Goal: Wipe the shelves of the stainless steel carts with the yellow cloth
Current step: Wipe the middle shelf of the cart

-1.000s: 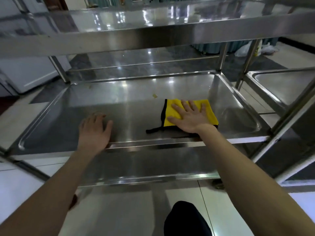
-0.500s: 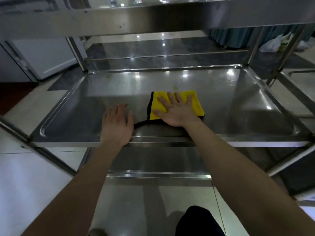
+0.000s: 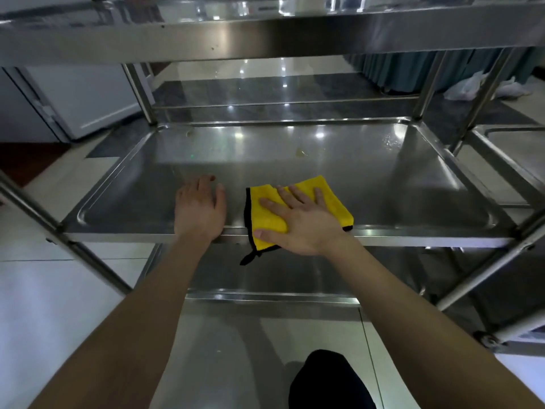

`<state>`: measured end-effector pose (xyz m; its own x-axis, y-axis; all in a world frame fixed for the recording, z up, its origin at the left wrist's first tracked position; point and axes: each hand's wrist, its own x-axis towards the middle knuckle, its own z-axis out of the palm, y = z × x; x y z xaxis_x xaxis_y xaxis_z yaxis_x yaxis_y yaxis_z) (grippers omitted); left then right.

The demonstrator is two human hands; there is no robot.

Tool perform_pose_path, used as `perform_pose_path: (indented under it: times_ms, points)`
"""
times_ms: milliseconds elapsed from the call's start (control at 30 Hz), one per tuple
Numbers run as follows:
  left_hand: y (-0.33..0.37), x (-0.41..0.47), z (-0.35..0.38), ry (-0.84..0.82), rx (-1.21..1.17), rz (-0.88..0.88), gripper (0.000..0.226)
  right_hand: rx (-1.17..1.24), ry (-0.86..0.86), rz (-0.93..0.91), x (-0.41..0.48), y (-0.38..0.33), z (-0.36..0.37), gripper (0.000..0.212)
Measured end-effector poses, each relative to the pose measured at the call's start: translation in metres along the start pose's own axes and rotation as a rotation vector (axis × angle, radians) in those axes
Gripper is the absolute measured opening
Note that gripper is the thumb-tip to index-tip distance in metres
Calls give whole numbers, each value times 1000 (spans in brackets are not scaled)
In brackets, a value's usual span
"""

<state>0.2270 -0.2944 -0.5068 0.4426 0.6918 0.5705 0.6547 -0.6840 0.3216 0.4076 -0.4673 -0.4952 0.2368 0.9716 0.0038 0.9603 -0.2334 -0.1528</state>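
Note:
A yellow cloth with black trim lies at the front edge of the cart's middle shelf; one corner hangs over the rim. My right hand presses flat on the cloth, fingers spread. My left hand rests flat on the bare steel just to the left of it, palm at the front rim. A small yellowish stain marks the shelf farther back, and droplets sit near the back right corner.
The top shelf overhangs close above. A lower shelf lies beneath. A second steel cart stands at the right. A white cabinet is at the back left, white bags on the floor at the back right.
My right hand has pulled the cloth toward the front edge, so a corner now hangs over the rim. My left hand stays flat on the shelf beside it.

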Motion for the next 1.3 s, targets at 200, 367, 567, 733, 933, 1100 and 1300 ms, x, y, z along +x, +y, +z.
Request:
perform_pose_path:
  times_ms: [200,367,567,733,933,1100,1300]
  points:
    - [5,3,-7,-258,333,138,63,-89,107,-54,-9,-10,9,99]
    - [6,3,-12,-316,281,121,80,-42,174,-21,-12,-15,8,91]
    - [6,-5,-21,-150,-201,112,38,-25,494,-15,-41,-43,29,57]
    - [0,-5,-25,-281,-360,152,38,-12,761,26,-50,-53,42,50]
    - [-19,-34,-71,-498,-269,223,38,239,533,316,-86,-95,1,41]
    - [-8,-36,-178,-734,-306,44,37,572,269,600,-122,-147,-70,40]
    - [-2,-16,-336,-1003,-268,-117,37,722,146,671,-153,-230,-181,36]
